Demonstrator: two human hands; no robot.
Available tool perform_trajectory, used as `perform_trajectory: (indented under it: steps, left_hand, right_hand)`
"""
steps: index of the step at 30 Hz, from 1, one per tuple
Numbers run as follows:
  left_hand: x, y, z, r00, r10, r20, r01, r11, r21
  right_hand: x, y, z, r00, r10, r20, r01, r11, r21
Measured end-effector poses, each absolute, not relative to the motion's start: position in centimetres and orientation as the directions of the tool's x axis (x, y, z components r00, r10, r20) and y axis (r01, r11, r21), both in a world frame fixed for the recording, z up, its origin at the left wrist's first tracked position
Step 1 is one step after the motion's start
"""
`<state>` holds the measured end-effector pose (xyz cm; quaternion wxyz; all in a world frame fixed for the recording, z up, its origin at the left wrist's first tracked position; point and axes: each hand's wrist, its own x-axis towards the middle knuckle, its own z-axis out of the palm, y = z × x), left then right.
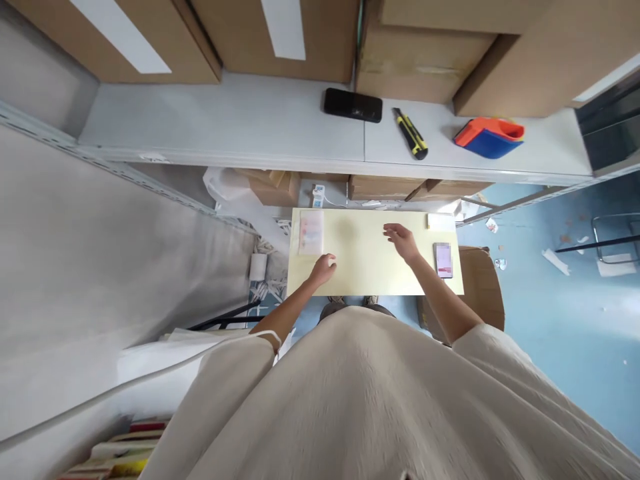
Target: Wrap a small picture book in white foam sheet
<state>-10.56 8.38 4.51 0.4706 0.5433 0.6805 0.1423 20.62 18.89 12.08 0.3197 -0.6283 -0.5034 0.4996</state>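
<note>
My left hand [323, 269] hovers over or rests on the left front part of a pale yellow tabletop [360, 267]. Its fingers are loosely curled, with a small gap beside the thumb and nothing plain to see in it. Just beyond it lies a stack of clear plastic pouches with faint pink print [311, 232]. Over the right half of the table is my right hand [401, 241], fingers stretched apart toward the left and holding nothing visible. A phone with a lit screen [443, 260] lies right of that forearm, and a small white packet [441, 222] sits behind it.
A grey shelf [225, 120] crosses above the table's far side. On it are a black phone [353, 105], a yellow-black box cutter [411, 135], an orange-blue object [490, 137] and cardboard boxes [300, 40]. An open carton [480, 287] stands at the table's right; a grey wall is left.
</note>
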Motion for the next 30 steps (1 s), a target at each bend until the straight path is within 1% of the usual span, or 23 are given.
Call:
perform_trajectory:
  steps: [2,5,8,10,11,12,15,20,23,27,30]
  left_hand:
    - [-9.1,7.7,5.0,0.065,0.869,-0.491,0.601,0.359,0.714]
    - [-7.0,7.3,5.7,0.088,0.870,-0.484,0.583,0.349,0.733]
    - [-4.9,7.2,6.5,0.087,0.878,-0.471,0.574,0.342,0.744]
    - [-3.6,7.2,7.0,0.076,0.885,-0.459,0.571,0.339,0.748]
    - [-3.0,7.1,7.2,0.068,0.888,-0.455,0.570,0.340,0.748]
    - [-2.4,7.0,7.5,0.061,0.890,-0.452,0.568,0.342,0.749]
    - [-0.6,6.2,8.0,0.044,0.894,-0.445,0.566,0.345,0.749]
    - [1.6,4.5,8.3,-0.009,0.902,-0.431,0.545,0.366,0.754]
    - [2.3,3.6,8.2,-0.053,0.901,-0.431,0.524,0.392,0.756]
    - [2.8,3.0,8.1,-0.100,0.890,-0.446,0.507,0.431,0.747]
    - [3.3,3.0,8.0,-0.103,0.881,-0.463,0.495,0.449,0.744]
  right_hand:
    - [24.5,19.6,14.8,0.037,0.983,-0.180,0.346,-0.182,-0.920]
    - [29.9,21.8,19.4,0.103,0.993,0.049,0.460,-0.004,-0.888]
    - [34.9,25.4,23.8,0.109,0.952,0.287,0.588,0.171,-0.791]
    - [37.7,28.4,26.1,0.069,0.921,0.384,0.686,0.235,-0.688]
    - [38.8,29.9,27.0,0.044,0.911,0.409,0.740,0.245,-0.626]
    - [39.7,31.5,27.8,0.017,0.910,0.414,0.792,0.241,-0.561]
    - [41.3,35.5,29.3,-0.044,0.928,0.371,0.901,0.197,-0.387]
    - [41.3,39.3,30.5,-0.112,0.965,0.239,0.969,0.159,-0.191]
    - [41.1,40.4,30.8,-0.160,0.972,0.173,0.978,0.180,-0.107]
    - [40.8,41.3,31.2,-0.253,0.952,0.175,0.965,0.262,-0.029]
    - [40.5,41.2,31.7,-0.277,0.947,0.164,0.960,0.279,0.014]
